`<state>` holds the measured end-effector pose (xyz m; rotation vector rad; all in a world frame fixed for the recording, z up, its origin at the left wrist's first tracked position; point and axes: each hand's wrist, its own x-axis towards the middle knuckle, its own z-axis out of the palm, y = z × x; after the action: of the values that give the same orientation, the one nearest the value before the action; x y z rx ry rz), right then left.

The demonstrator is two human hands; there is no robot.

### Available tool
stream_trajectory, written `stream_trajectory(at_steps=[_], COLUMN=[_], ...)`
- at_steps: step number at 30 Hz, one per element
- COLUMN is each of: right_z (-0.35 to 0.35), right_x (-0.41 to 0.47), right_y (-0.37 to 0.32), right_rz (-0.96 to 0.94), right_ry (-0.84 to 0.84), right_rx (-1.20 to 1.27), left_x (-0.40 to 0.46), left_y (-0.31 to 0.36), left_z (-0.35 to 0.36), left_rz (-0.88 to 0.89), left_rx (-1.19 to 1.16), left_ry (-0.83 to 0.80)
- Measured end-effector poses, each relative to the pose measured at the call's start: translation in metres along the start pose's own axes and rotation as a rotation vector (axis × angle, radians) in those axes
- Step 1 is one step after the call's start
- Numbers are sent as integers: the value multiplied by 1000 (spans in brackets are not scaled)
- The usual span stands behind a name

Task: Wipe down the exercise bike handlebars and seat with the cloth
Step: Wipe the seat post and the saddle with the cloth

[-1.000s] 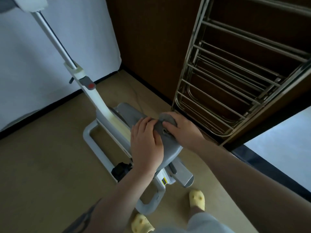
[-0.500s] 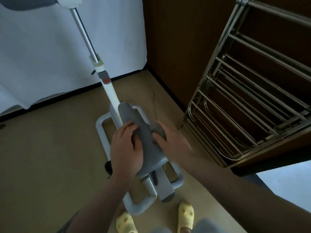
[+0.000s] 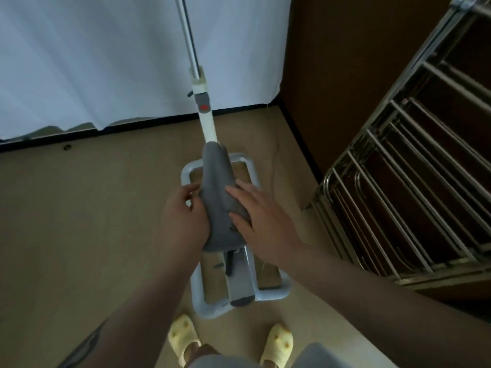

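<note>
Both hands on grey bike seat (image 3: 218, 192).

Left hand (image 3: 183, 216) at 9 o'clock, fingers curled on the seat edge; right hand (image 3: 261, 221) at 3 o'clock, fingers spread flat on grey cloth (image 3: 239, 208).

I'm looking into what seems a home room, though the view is dim: a white curtain (image 3: 106, 62) at eleven o'clock, a folded metal drying rack (image 3: 414, 181) at three, yellow house slippers (image 3: 277, 342) at six.
</note>
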<state>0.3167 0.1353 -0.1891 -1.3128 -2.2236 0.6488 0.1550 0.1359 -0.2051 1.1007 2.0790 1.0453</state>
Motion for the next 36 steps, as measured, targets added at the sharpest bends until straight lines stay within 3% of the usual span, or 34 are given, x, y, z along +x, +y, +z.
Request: stream_trajectory(at_steps=[4,10,16,21,25,32,36], right_z=[2,0,22,44,33,7,34], right_x=[30,83,156,163,132,32,14], right_y=[-1,18,20,10,8,-28,-56], right_rz=[-331,-414,-229,147,506,512,397], right_ry=[-250,-454,-367,-100,-27,-4,78], right_rx=[-163,-96,-144,63,285,-159,-358], left_x=[-1,0,-3,-3,-2,-2,-1], left_y=[1,1,2,5,1,-3,1], left_z=[-4,0,-1,-4,-5,-4,-10], left_rz=[-68,-85,-114,-98,-71,16,-109], left_rx=[-165,-208,-183,-154,-181,-203,-308], left_ry=[7,31,23,11,-17,-41,-89])
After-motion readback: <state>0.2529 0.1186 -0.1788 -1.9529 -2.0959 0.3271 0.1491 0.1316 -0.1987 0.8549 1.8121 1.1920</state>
